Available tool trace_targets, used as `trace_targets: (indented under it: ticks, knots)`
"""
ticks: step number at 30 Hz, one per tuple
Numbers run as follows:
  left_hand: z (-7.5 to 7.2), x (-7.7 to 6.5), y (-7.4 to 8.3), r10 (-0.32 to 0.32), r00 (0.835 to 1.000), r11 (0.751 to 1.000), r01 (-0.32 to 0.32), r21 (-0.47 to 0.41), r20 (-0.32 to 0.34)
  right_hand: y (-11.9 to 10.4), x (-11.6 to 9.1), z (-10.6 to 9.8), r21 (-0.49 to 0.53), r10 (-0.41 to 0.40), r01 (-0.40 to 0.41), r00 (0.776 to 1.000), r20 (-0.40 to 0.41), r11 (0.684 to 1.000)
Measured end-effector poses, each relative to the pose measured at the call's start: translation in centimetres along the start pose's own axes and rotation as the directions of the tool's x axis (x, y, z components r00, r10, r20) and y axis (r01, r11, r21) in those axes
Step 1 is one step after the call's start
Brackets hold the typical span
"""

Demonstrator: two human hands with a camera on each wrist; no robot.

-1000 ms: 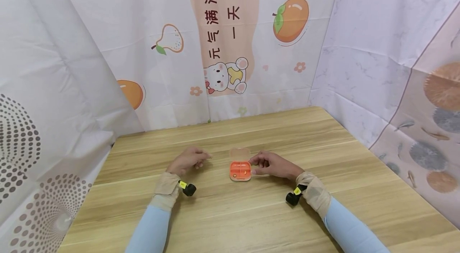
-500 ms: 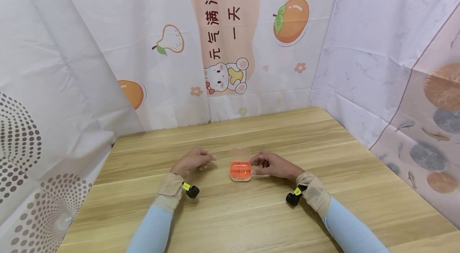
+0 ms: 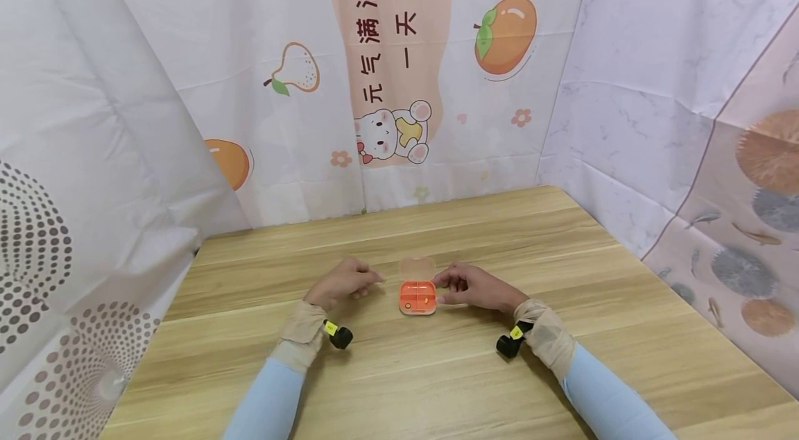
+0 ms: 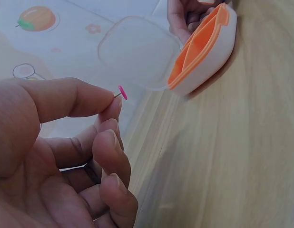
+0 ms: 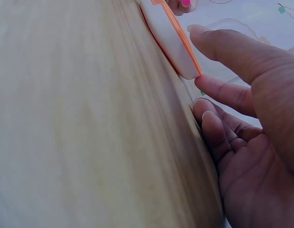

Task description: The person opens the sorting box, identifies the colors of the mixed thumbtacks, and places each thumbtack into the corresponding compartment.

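Note:
A small orange pill box (image 3: 417, 298) with a white outer shell and several compartments stands on the table, its clear lid (image 3: 417, 266) raised at the back. Small light bits show in its front compartments. My left hand (image 3: 345, 282) is to the left of the box, apart from it. Thumb and index finger pinch a thumbtack (image 4: 122, 92) by its metal pin, its flat pink head outward; the other fingers curl loosely. At the box's right side, my right hand (image 3: 477, 286) holds the edge between thumb and index finger, the index fingertip at a corner.
The wood-grain table (image 3: 387, 384) reaches back to a printed curtain (image 3: 299, 121) with fruit and characters. More curtains hang on the left and right. Each wrist carries a small black camera (image 3: 340, 336) strapped over a tan wrap.
My left hand has moved to the right, closer to the pill box. The right hand and the box have kept their places.

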State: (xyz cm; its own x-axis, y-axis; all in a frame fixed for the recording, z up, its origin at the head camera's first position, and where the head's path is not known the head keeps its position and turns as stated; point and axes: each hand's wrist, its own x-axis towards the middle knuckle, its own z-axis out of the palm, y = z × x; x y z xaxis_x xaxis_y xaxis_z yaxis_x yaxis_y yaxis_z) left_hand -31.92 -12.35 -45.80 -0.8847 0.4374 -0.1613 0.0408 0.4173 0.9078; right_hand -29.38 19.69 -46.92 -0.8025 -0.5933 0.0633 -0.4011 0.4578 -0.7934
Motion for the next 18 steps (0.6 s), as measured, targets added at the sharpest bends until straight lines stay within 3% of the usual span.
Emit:
trace_targets:
  ticks: [9, 18]
  knots:
    - [1.0, 0.1, 0.5, 0.025, 1.0, 1.0, -0.025, -0.003, -0.008, 2.8, 0.8, 0.4, -0.037, 0.004, -0.004, 1.0, -0.015, 0.999]
    - [2.1, 0.3, 0.8, 0.015, 0.999, 1.0, -0.014, 0.027, -0.036, 3.1, 0.9, 0.4, -0.021, -0.007, 0.007, 1.0, -0.014, 1.0]
